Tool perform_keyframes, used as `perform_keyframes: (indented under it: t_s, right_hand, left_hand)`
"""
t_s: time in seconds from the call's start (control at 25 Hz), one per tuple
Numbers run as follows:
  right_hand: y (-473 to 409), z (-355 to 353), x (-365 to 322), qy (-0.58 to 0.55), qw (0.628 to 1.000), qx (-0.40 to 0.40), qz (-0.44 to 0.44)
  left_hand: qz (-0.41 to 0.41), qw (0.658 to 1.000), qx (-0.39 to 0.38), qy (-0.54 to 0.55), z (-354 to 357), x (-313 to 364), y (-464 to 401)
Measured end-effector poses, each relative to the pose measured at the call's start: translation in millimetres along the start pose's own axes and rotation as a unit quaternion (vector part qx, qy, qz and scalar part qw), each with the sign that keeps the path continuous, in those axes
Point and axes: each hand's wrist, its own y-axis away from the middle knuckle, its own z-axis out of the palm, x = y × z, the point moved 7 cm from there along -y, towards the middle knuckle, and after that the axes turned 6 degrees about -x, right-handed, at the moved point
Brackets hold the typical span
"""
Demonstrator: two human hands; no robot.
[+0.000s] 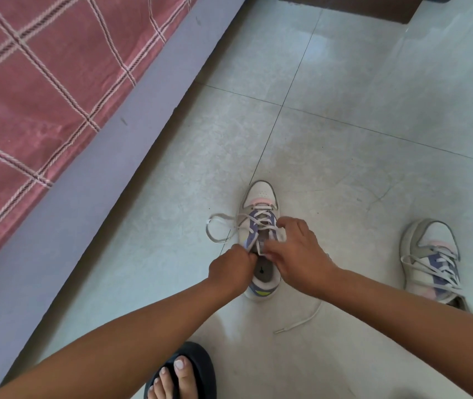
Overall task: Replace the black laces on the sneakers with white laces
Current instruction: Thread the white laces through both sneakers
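Observation:
A white sneaker (pixel 259 194) with purple and pink panels stands on the tiled floor, toe pointing away from me. A white lace (pixel 218 226) is threaded through it; one end loops out to the left, another end trails on the floor at lower right. My left hand (pixel 231 269) is curled at the left side of the shoe's upper eyelets and pinches the lace there. My right hand (pixel 298 254) lies over the tongue and pinches the lace at the right eyelets. A second sneaker (pixel 431 260), laced in white, stands at the right.
A bed with a red checked cover (pixel 42 90) and a grey frame (pixel 108 168) runs along the left. Dark furniture (pixel 344 7) stands at the top. My foot in a black sandal (pixel 183 372) is at the bottom centre. Pale floor tiles (pixel 373 125) stretch ahead.

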Motion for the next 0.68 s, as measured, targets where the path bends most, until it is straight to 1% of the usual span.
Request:
perform_keyframes:
  t_s: [0.04,0.08,0.12,0.16,0.2,0.24,0.28,0.32,0.36,0.44,0.48,0.52,0.56,0.6,0.68]
  right_hand:
    - [15.0,-5.9,-10.2,0.045,0.995,-0.008,-0.089]
    - [33.2,-2.0,-16.9,0.109,0.978,-0.055,-0.166]
    - [52.6,12.0,-16.4,0.184,0.949,-0.136,-0.215]
    - [72.9,31.8,-9.6,0.241,0.910,-0.256,-0.222]
    - [91.5,49.8,0.9,0.267,0.867,-0.371,-0.198]
    - [106.4,65.6,14.3,0.282,0.827,-0.460,-0.160]
    - [109.0,67.9,23.2,0.272,0.820,-0.492,-0.106]
    - [98.6,63.1,27.4,0.259,0.839,-0.474,-0.069]
    - [80.5,52.5,26.7,0.227,0.873,-0.431,-0.036]
    - [31.7,20.8,21.2,0.148,0.956,-0.252,0.004]
    - [11.9,7.2,15.8,0.107,0.980,-0.170,0.016]
    - [-3.5,0.3,11.9,0.081,0.988,-0.124,0.037]
    - [-16.3,1.5,10.2,0.075,0.987,-0.124,0.065]
    - [-26.4,6.6,7.9,0.077,0.983,-0.141,0.092]
    - [-39.8,16.4,3.0,0.103,0.973,-0.169,0.120]
  left_hand:
    - [-0.001,1.000,-0.002,0.014,-1.4,1.4,-2.0]
    - [-0.001,1.000,-0.001,0.018,-2.6,2.4,-3.0]
    - [-0.003,1.000,0.000,0.016,-3.6,2.9,-3.0]
    - [-0.005,1.000,0.003,0.008,-4.1,2.9,-2.7]
    - [-0.007,1.000,0.004,0.000,-3.9,2.8,-2.7]
    - [-0.009,1.000,0.005,-0.007,-3.6,2.4,-3.0]
    - [-0.009,1.000,0.005,-0.010,-3.6,2.5,-2.9]
    - [-0.009,1.000,0.004,-0.012,-3.3,2.5,-3.3]
    - [-0.006,1.000,0.005,-0.014,-3.9,2.7,-3.5]
    - [-0.001,1.000,0.005,-0.021,-4.7,2.2,-3.6]
    - [0.001,1.000,0.006,-0.025,-4.5,2.0,-3.7]
    - [0.005,1.000,0.008,-0.030,-4.2,2.3,-4.0]
    - [0.009,0.999,0.011,-0.037,-3.8,2.5,-3.8]
    - [0.012,0.999,0.013,-0.042,-3.4,2.9,-3.6]
    - [0.015,0.999,0.016,-0.047,-3.5,2.3,-4.0]
